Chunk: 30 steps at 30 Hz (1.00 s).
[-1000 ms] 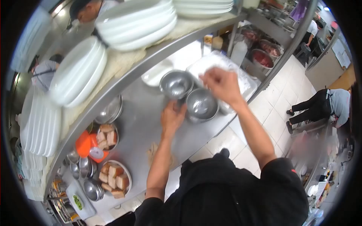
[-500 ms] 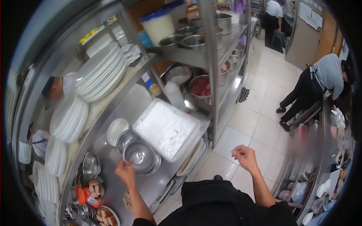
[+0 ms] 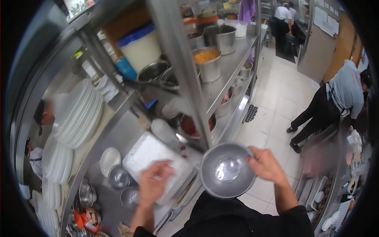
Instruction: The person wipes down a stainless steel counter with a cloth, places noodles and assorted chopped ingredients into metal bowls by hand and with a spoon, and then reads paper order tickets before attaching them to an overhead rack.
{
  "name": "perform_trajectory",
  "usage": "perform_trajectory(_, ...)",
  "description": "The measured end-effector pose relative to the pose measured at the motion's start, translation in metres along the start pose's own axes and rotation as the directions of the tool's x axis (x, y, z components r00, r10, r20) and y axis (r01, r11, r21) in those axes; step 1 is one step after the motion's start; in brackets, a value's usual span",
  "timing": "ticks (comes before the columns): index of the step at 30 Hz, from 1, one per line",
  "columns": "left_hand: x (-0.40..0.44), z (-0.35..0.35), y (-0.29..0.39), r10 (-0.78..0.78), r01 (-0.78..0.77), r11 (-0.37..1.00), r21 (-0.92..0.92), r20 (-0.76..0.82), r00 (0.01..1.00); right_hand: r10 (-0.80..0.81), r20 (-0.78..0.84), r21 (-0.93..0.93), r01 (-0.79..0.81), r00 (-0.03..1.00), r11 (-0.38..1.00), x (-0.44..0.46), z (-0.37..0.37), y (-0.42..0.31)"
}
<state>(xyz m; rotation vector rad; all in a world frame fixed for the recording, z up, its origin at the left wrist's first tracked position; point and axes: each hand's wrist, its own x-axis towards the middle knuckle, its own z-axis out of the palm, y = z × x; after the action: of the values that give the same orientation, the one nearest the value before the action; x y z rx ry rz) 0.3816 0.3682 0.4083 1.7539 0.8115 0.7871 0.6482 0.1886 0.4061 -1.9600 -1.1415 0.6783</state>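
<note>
- The right hand [image 3: 266,166] had a firm grasp on the rim of a large metal bowl [image 3: 227,170], thumb at the inner edge; I could not see the fingers beneath
- The bowl was held up in front of the person's dark clothing, its open side towards the viewer; its underside was hidden, and I could not tell whether another bowl was nested under it
- The left hand [image 3: 155,181] was loose, fingers parted and bent, blurred; it stood in front of a rectangular white tray [image 3: 186,173], and whether it touched the tray I could not tell
- A small metal bowl [image 3: 128,197] was partly covered by the left hand and wrist; a second small bowl [image 3: 119,176] stood just beside it, next to a white dish [image 3: 110,161]
- A shelf post [image 3: 179,75] cut across the view and covered part of the lower shelf, where a container of red contents was only partly visible
- At the lower left, an orange item [image 3: 79,219] among metalware was too blurred to identify
- A person beyond the stacked plates [image 3: 81,116] was blurred and partly hidden by them
- Sheets of paper [image 3: 327,23] were fixed to the door panel, their writing too small to read
- A red mark on a co-worker's grey shirt [image 3: 347,87] was likewise illegible
</note>
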Motion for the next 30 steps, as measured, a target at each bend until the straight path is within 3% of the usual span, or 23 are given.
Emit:
perform_trajectory(1, 0.032, -0.016, 0.006, 0.202, -0.191, 0.971, 0.143, -0.072, 0.977, 0.013, -0.059, -0.037, -0.015, 0.998, 0.999, 0.012, -0.026, -0.005)
perform_trajectory(2, 0.065, -0.025, 0.029, 0.299, -0.233, 0.918, 0.322, -0.172, 0.939, -0.038, -0.139, -0.078, 0.028, 0.99, 0.997, 0.022, -0.05, -0.012)
perform_trajectory(3, 0.1, -0.03, 0.04, 0.387, -0.307, 0.898, 0.315, -0.234, 0.892, -0.091, -0.213, -0.119, 0.067, 0.973, 0.991, 0.032, -0.07, -0.018)
perform_trajectory(5, 0.16, -0.019, 0.09, 0.582, -0.479, 0.733, 0.483, -0.08, 0.809, -0.125, -0.354, -0.136, 0.081, 0.927, 0.987, 0.058, -0.102, -0.021)
perform_trajectory(7, 0.221, -0.01, 0.104, 0.605, -0.603, 0.604, 0.52, 0.194, 0.773, -0.081, -0.336, -0.062, 0.064, 0.938, 0.996, 0.087, -0.131, -0.026)
perform_trajectory(9, 0.27, 0.022, 0.106, 0.719, -0.707, 0.301, 0.641, 0.334, 0.609, -0.055, -0.313, 0.021, 0.065, 0.948, 0.998, 0.108, -0.147, -0.031)
perform_trajectory(10, 0.288, 0.028, 0.107, 0.723, -0.7, 0.29, 0.652, 0.33, 0.607, -0.036, -0.302, 0.052, 0.055, 0.953, 0.997, 0.118, -0.153, -0.037)
perform_trajectory(12, 0.315, 0.037, 0.11, 0.422, -0.707, 0.223, 0.671, 0.587, 0.69, -0.086, -0.298, 0.057, 0.108, 0.951, 0.993, 0.14, -0.164, -0.036)
perform_trajectory(13, 0.319, 0.04, 0.113, 0.417, -0.686, 0.222, 0.693, 0.568, 0.709, -0.107, -0.277, 0.058, 0.128, 0.955, 0.99, 0.152, -0.169, -0.033)
perform_trajectory(15, 0.321, 0.045, 0.117, 0.304, -0.571, 0.383, 0.726, 0.485, 0.82, -0.105, -0.226, 0.076, 0.125, 0.968, 0.989, 0.177, -0.178, -0.026)
perform_trajectory(16, 0.316, 0.044, 0.126, 0.322, -0.556, 0.46, 0.692, 0.454, 0.831, -0.119, -0.197, 0.091, 0.139, 0.973, 0.986, 0.188, -0.183, -0.024)
perform_trajectory(18, 0.289, 0.029, 0.138, 0.52, -0.473, 0.46, 0.751, 0.204, 0.829, -0.202, -0.146, 0.089, 0.216, 0.968, 0.972, 0.218, -0.193, -0.003)
perform_trajectory(19, 0.257, 0.024, 0.154, 0.398, -0.086, 0.556, 0.827, -0.174, 0.901, -0.259, -0.127, 0.095, 0.271, 0.958, 0.958, 0.233, -0.199, 0.007)
perform_trajectory(20, 0.229, -0.024, 0.133, 0.372, -0.198, 0.875, 0.442, -0.352, 0.859, -0.287, -0.094, 0.146, 0.298, 0.953, 0.943, 0.243, -0.204, 0.01)
perform_trajectory(21, 0.183, 0.009, 0.165, 0.426, 0.178, 0.751, 0.635, -0.673, 0.605, -0.307, -0.041, 0.151, 0.309, 0.951, 0.939, 0.254, -0.21, 0.014)
perform_trajectory(22, 0.173, 0.034, 0.141, 0.583, -0.356, 0.739, 0.572, -0.808, -0.089, -0.35, -0.005, 0.135, 0.347, 0.937, 0.928, 0.265, -0.217, 0.016)
perform_trajectory(23, 0.111, 0.023, 0.158, 0.452, -0.618, 0.729, 0.293, -0.884, 0.114, -0.392, 0.031, 0.126, 0.386, 0.919, 0.914, 0.276, -0.221, 0.018)
perform_trajectory(24, 0.067, 0.019, 0.15, 0.768, -0.864, 0.466, 0.189, -0.573, 0.288, -0.427, 0.055, 0.166, 0.413, 0.903, 0.895, 0.29, -0.222, 0.021)
perform_trajectory(25, 0.07, 0.071, 0.165, 0.8, -0.818, 0.446, 0.363, -0.572, 0.182, -0.448, 0.097, 0.181, 0.427, 0.889, 0.886, 0.303, -0.223, 0.024)
perform_trajectory(26, 0.063, 0.102, 0.171, 0.802, -0.842, 0.493, 0.219, -0.49, 0.343, -0.449, 0.166, 0.198, 0.416, 0.878, 0.888, 0.315, -0.225, 0.027)
perform_trajectory(27, 0.069, 0.122, 0.174, 0.85, -0.837, 0.505, 0.209, -0.289, 0.44, -0.452, 0.235, 0.208, 0.409, 0.861, 0.888, 0.325, -0.227, 0.027)
perform_trajectory(28, 0.093, 0.148, 0.172, 0.91, -0.785, 0.412, 0.462, -0.26, 0.324, -0.476, 0.299, 0.187, 0.439, 0.827, 0.879, 0.334, -0.23, 0.024)
perform_trajectory(30, 0.155, 0.189, 0.187, 0.748, -0.387, 0.566, 0.728, -0.256, 0.613, -0.517, 0.343, 0.208, 0.474, 0.784, 0.856, 0.348, -0.226, 0.023)
